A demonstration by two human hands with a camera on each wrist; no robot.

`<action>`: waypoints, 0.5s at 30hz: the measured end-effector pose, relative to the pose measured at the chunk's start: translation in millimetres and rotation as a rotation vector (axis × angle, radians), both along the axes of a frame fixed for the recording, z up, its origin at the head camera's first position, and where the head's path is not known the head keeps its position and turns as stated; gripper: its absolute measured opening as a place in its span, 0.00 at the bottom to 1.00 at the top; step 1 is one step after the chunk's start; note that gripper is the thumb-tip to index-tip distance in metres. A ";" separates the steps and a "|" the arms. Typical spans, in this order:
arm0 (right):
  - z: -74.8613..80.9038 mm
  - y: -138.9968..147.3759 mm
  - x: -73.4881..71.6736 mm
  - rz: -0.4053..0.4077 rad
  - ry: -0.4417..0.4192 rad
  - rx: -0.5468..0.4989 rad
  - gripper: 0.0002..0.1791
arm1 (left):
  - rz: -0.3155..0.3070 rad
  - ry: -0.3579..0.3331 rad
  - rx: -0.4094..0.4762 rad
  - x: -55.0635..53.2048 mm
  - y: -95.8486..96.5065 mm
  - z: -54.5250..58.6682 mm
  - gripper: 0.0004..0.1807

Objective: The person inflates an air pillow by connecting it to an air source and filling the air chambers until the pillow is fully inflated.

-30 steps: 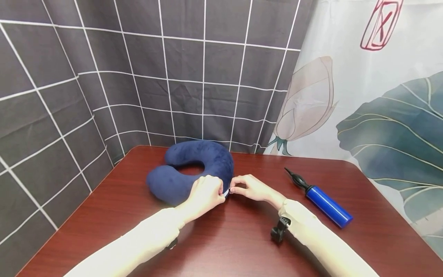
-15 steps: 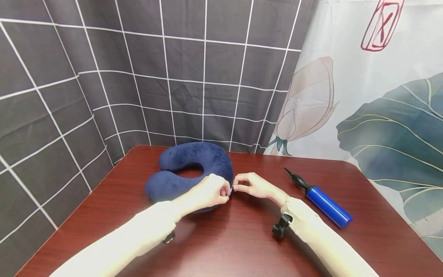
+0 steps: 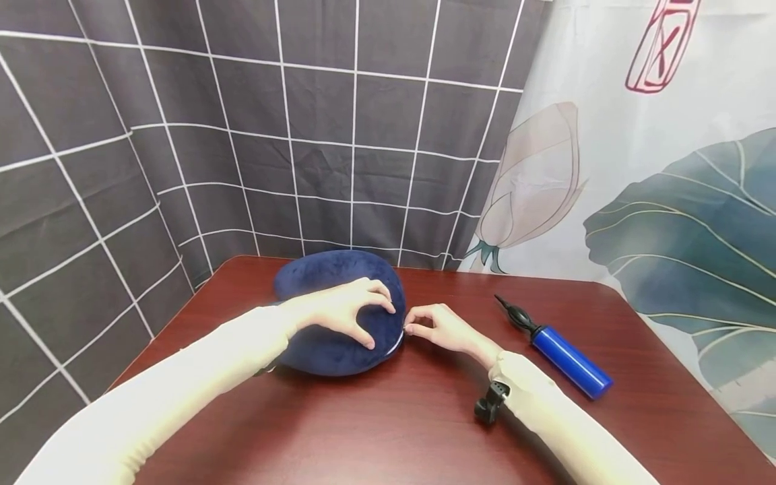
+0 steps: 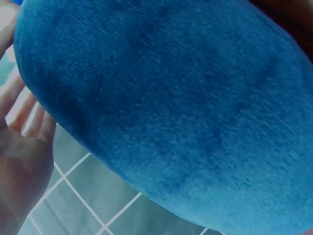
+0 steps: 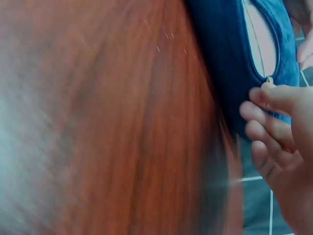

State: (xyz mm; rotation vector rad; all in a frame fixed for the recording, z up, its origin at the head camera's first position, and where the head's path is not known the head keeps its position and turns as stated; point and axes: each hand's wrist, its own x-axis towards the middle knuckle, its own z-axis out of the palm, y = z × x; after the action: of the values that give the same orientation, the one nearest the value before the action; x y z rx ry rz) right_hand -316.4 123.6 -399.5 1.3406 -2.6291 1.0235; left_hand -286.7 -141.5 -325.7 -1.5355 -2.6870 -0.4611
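A navy plush neck pillow (image 3: 330, 266) lies on the table, its front part facing me. Along its right end a zipper stands partly undone, and white lining (image 5: 263, 46) shows in the gap. My right hand (image 3: 447, 329) pinches the zipper pull (image 5: 268, 81) between thumb and forefinger, the other fingers loosely bent. Over the pillow's near side hovers or rests my left hand (image 3: 351, 308), thumb and fingers spread apart; contact is hard to tell. In the left wrist view, blue plush fills most of the picture and hides part of the left hand (image 4: 24, 156).
To the right on the reddish wooden table (image 3: 388, 431) lies a blue hand pump (image 3: 570, 360) with a black nozzle. A dark gridded curtain (image 3: 315, 135) hangs behind the table, beside a pale floral cloth (image 3: 539, 175).
My left hand has let go of the pillow's edge near the zipper, spread its fingers and moved up and left. The pillow has turned or tipped somewhat. My right hand stays at the zipper.
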 end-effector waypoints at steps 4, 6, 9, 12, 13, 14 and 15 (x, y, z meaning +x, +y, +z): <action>-0.2 -4.9 5.8 -0.051 0.045 -0.012 0.03 | -0.009 0.003 -0.021 1.9 -3.9 3.8 0.34; 0.6 -6.2 8.1 -0.066 0.063 -0.010 0.02 | -0.022 -0.022 -0.048 2.7 -5.6 7.0 0.36; 1.4 -6.7 10.3 -0.081 0.080 0.009 0.03 | -0.033 -0.077 -0.095 2.6 -5.7 9.9 0.41; 0.9 -5.8 11.7 -0.089 0.092 0.032 0.04 | -0.019 -0.109 -0.122 3.0 -3.0 8.9 0.42; 0.3 -5.5 12.1 -0.091 0.094 0.036 0.04 | -0.015 -0.112 -0.123 4.0 -2.0 8.2 0.42; -0.6 -5.0 12.6 -0.093 0.095 0.037 0.05 | -0.010 -0.111 -0.121 4.6 -1.3 6.8 0.42; -1.9 -4.5 13.0 -0.095 0.097 0.036 0.05 | -0.007 -0.108 -0.120 5.4 -0.6 5.3 0.42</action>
State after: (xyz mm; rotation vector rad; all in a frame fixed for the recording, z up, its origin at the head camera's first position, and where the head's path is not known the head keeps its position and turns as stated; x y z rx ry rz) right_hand -303.4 119.1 -401.4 1.2250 -2.6232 0.8813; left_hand -281.3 -142.1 -320.4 -1.5938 -2.8402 -0.4004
